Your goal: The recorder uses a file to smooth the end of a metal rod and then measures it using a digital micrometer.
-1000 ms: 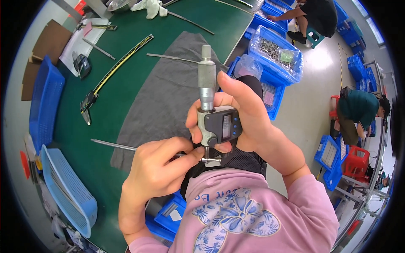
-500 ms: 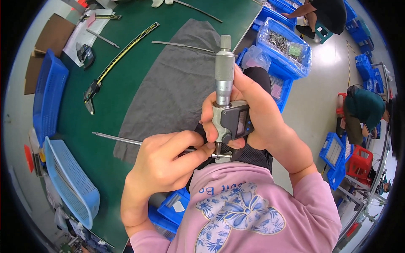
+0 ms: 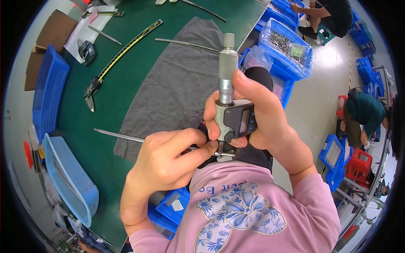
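My right hand point(image 3: 265, 111) is closed round a digital micrometer point(image 3: 230, 118), its thimble pointing away from me and its small display facing up. The thumb lies beside the thimble. My left hand point(image 3: 166, 158) pinches a thin metal rod point(image 3: 120, 135), which sticks out to the left over the grey cloth. The rod's near end point(image 3: 225, 154) passes at the micrometer's measuring faces, close to my shirt. Whether both faces touch the rod is too small to tell. The grey cloth point(image 3: 168, 84) lies on the green table under another thin metal rod point(image 3: 185, 44).
On the green table point(image 3: 84, 122) lies a caliper point(image 3: 95, 84). A blue basket point(image 3: 50, 92) and a light blue basket point(image 3: 69, 181) line its left edge. To the right stands a lined blue crate of metal parts point(image 3: 284, 46). Two people work farther right, near a red stool point(image 3: 358, 166).
My right thumb has shifted from the thimble's side to lower down and lifted slightly. Micrometer and rod stay nearly in place, while the view has moved a little.
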The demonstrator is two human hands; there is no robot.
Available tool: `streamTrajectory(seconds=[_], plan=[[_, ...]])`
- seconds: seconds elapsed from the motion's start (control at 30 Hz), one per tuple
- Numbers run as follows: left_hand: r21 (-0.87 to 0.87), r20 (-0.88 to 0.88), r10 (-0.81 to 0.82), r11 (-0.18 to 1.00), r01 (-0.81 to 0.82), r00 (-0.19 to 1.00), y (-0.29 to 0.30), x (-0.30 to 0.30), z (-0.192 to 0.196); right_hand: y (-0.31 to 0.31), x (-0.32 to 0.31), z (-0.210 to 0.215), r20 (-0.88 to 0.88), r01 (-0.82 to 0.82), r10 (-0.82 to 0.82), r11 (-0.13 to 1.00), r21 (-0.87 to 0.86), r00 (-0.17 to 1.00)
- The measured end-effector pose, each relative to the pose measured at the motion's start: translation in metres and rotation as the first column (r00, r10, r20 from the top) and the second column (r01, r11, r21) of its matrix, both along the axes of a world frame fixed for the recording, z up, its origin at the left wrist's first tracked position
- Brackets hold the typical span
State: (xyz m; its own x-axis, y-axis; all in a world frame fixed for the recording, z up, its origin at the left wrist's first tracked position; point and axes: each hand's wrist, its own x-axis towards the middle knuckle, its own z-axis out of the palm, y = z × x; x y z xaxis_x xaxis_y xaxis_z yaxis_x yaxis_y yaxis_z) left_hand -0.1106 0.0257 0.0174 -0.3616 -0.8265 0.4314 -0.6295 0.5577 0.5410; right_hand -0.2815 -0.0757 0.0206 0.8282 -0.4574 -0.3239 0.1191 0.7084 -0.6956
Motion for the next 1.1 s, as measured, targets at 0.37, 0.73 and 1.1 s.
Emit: streamTrajectory(seconds=[0.37, 0.73, 1.1], plan=[[0.007, -0.002, 0.004, 1.0, -0.004, 1.0, -0.0004, -0.0012, 0.0005, 0.001, 0.0001, -0.0035, 0.049, -0.002, -0.001, 0.998, 0.06, 0.999], [-0.016, -0.012, 0.0, 1.0, 0.0, 1.0, 0.0001, -0.0003, -0.0004, -0.0005, -0.0012, -0.0063, 0.007, 0.009, -0.009, 0.998, 0.061, 1.0], [-0.005, -0.019, -0.004, 1.0, 0.004, 1.0, -0.0008, -0.0024, -0.0002, 0.001, 0.0001, 0.0014, -0.081, 0.026, -0.028, 0.999, -0.026, 0.996]])
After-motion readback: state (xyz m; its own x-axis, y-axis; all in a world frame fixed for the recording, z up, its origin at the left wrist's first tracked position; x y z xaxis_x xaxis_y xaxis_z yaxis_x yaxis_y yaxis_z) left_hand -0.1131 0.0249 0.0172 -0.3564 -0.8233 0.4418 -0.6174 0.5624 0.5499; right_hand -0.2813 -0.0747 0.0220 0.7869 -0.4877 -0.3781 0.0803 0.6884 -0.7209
